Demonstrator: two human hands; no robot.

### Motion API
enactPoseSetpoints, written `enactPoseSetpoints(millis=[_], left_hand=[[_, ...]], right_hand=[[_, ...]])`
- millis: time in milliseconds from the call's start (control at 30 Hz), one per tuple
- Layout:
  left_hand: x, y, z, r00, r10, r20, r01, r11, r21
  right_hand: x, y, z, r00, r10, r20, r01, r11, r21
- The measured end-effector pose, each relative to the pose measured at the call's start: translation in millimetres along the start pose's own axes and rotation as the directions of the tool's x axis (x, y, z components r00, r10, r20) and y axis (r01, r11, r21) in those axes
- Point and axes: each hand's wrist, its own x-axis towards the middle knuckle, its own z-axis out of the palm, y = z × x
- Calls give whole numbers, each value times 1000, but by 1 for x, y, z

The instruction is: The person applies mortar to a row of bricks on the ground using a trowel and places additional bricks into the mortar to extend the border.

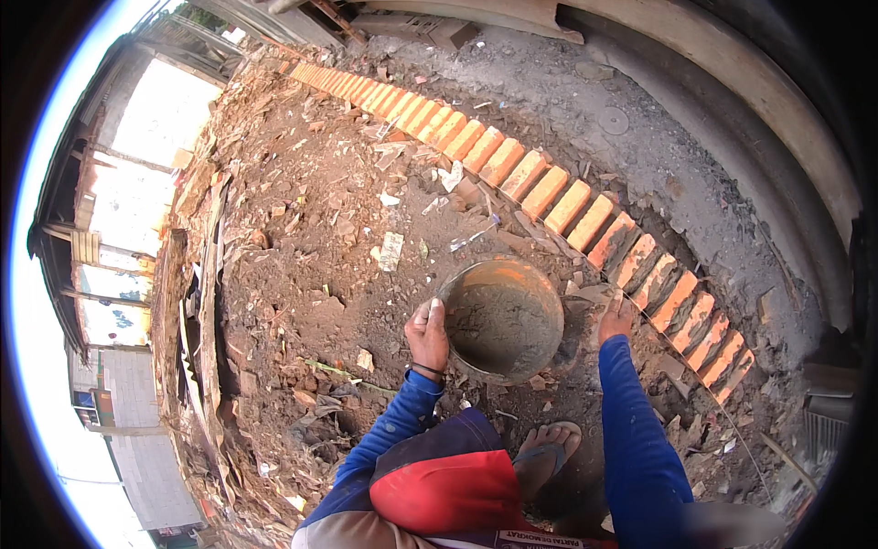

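Note:
My left hand (426, 334) is closed on the left rim of a round bucket (554, 311) holding wet grey mortar (485, 325). My right hand (615, 320) is right of it, closed on what looks like a trowel, whose flat grey blade (590, 293) points toward the bucket. Beside that hand runs a long row of evenly spaced orange bricks (572, 203), the nearer ones with grey mortar between them (651, 274). A thin string (745, 444) runs along the near side of the row.
Rubble-strewn soil (311, 229) surrounds my sandalled foot (549, 448). Old timber planks (206, 320) lie at left, before open sheds (119, 274). A grey cement strip (622, 110) and curved concrete edge (750, 101) border the bricks. Grey blocks (439, 32) sit at the back.

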Motion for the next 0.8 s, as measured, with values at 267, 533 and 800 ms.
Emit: enactPoseSetpoints(millis=[267, 533, 800], left_hand=[[1, 6, 6, 997, -4, 76, 13, 994, -111], [-7, 14, 13, 995, -15, 97, 29, 990, -138], [-25, 35, 33, 977, 91, 192, -100, 994, 36]], right_hand=[[8, 48, 9, 997, 72, -37, -81, 941, -328], [19, 65, 7, 980, 197, -20, -198, 979, -42], [9, -14, -82, 974, -129, 187, 170, 961, -220]])
